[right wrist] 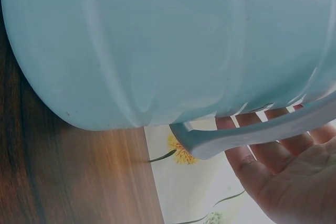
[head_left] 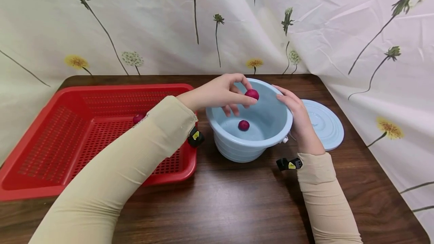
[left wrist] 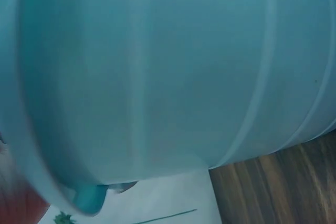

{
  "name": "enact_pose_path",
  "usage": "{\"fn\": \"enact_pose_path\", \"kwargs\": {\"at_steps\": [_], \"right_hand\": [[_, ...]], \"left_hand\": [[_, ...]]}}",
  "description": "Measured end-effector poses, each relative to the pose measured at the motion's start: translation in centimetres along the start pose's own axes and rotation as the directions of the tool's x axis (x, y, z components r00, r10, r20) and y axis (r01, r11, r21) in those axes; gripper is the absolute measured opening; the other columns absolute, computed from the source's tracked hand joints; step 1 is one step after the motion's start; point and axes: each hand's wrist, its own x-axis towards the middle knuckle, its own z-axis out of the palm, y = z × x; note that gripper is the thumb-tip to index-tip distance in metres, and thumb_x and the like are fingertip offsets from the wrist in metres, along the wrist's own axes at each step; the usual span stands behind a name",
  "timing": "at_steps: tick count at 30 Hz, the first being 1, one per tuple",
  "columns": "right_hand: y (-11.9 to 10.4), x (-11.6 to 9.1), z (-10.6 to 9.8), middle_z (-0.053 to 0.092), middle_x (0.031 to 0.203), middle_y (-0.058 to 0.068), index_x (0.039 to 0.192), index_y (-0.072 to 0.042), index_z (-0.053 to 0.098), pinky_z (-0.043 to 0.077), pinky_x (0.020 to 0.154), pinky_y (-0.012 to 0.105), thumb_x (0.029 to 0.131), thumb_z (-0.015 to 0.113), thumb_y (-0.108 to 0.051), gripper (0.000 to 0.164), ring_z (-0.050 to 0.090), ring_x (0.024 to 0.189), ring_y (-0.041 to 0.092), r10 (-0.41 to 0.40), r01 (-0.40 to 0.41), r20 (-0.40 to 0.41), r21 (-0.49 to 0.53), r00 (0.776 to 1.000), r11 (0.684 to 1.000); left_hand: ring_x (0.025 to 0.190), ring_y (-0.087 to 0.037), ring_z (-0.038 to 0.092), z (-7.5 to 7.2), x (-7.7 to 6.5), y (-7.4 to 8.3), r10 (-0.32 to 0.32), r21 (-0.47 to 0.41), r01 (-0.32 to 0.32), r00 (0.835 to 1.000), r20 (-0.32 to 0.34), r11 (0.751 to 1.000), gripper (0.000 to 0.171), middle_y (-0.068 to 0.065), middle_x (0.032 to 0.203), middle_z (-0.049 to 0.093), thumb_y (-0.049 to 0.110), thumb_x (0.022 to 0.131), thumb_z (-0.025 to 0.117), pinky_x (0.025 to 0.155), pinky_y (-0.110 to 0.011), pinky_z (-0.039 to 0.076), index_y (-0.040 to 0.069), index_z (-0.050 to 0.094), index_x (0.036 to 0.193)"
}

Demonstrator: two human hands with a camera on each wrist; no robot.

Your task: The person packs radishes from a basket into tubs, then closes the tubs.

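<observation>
My left hand (head_left: 228, 94) is over the mouth of a light-blue bucket (head_left: 234, 148) and pinches a small round magenta ball (head_left: 252, 95) between thumb and fingers. A second magenta ball lies on the bucket's floor inside. On the far right side my right hand (head_left: 298, 118) grips the bucket at its rim. In the right wrist view, the fingers of that hand (right wrist: 283, 174) reach along the bucket wall behind its pale handle (right wrist: 252, 135). Bucket wall (left wrist: 157, 77) fills most of the left wrist view, with only a blurred bit of the hand at the lower left.
A red perforated plastic basket (head_left: 191, 161) stands to the left, another magenta ball (head_left: 138, 118) in it, partly hidden by my left sleeve. The light-blue lid (head_left: 327, 123) lies right of the bucket on the dark wooden table (head_left: 217, 206). A flowered cloth (head_left: 152, 22) hangs behind.
</observation>
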Motion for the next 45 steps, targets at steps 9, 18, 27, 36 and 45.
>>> {"fn": "enact_pose_path", "kwargs": {"at_steps": [9, 18, 27, 36, 45], "right_hand": [[0.1, 0.0, 0.2, 0.050, 0.144, 0.005, 0.147, -0.016, 0.047, 0.049, 0.094, 0.023, 0.103, 0.044, -0.032, 0.047, 0.052, 0.124, 0.016, 0.010, -0.010, -0.002, -0.018, 1.000, 1.000], [0.1, 0.0, 0.0, 0.051, 0.143, 0.004, 0.146, -0.014, 0.048, 0.049, 0.094, 0.021, 0.103, 0.043, -0.029, 0.046, 0.051, 0.126, 0.017, -0.008, 0.008, -0.007, -0.011, 1.000, 1.000], [0.1, 0.1, 0.0, 0.049, 0.144, 0.005, 0.146, -0.013, 0.047, 0.049, 0.094, 0.021, 0.103, 0.043, -0.029, 0.046, 0.050, 0.128, 0.017, -0.012, 0.012, -0.007, -0.002, 1.000, 1.000], [0.1, 0.1, 0.1, 0.050, 0.143, 0.005, 0.146, -0.012, 0.047, 0.049, 0.094, 0.019, 0.104, 0.043, -0.027, 0.046, 0.051, 0.128, 0.016, -0.020, 0.020, 0.002, 0.012, 1.000, 1.000], [0.1, 0.1, 0.0, 0.049, 0.145, 0.006, 0.148, -0.014, 0.045, 0.049, 0.093, 0.020, 0.103, 0.044, -0.030, 0.047, 0.051, 0.126, 0.016, -0.009, 0.009, 0.004, 0.000, 1.000, 1.000]], "left_hand": [[0.072, -0.027, 0.072, 0.9, 0.9, -0.9, -0.017, 0.020, 0.018, 0.999, -0.031, 1.000, 0.036, -0.010, 0.098, 0.072, 0.032, 0.090, 0.074, 0.063, -0.035, 0.060, 0.015, 0.054, 0.114], [0.072, -0.026, 0.072, 1.8, 1.4, -0.9, -0.006, 0.200, 0.013, 0.999, -0.036, 0.980, 0.034, -0.007, 0.088, 0.071, 0.035, 0.089, 0.073, 0.059, -0.034, 0.060, 0.016, 0.056, 0.112], [0.069, -0.022, 0.070, 2.1, 1.2, -0.8, 0.002, 0.234, 0.011, 0.998, -0.055, 0.972, 0.035, -0.007, 0.085, 0.070, 0.036, 0.089, 0.073, 0.057, -0.033, 0.059, 0.016, 0.057, 0.112], [0.067, -0.023, 0.069, 2.1, 1.2, -0.9, 0.019, 0.206, -0.002, 0.997, -0.080, 0.979, 0.034, -0.007, 0.084, 0.070, 0.041, 0.093, 0.068, 0.058, -0.039, 0.059, 0.015, 0.057, 0.111], [0.065, -0.023, 0.068, 2.0, 1.2, -0.9, 0.028, 0.200, -0.009, 0.996, -0.089, 0.980, 0.032, -0.007, 0.083, 0.070, 0.042, 0.092, 0.068, 0.057, -0.037, 0.059, 0.016, 0.058, 0.109]]}}
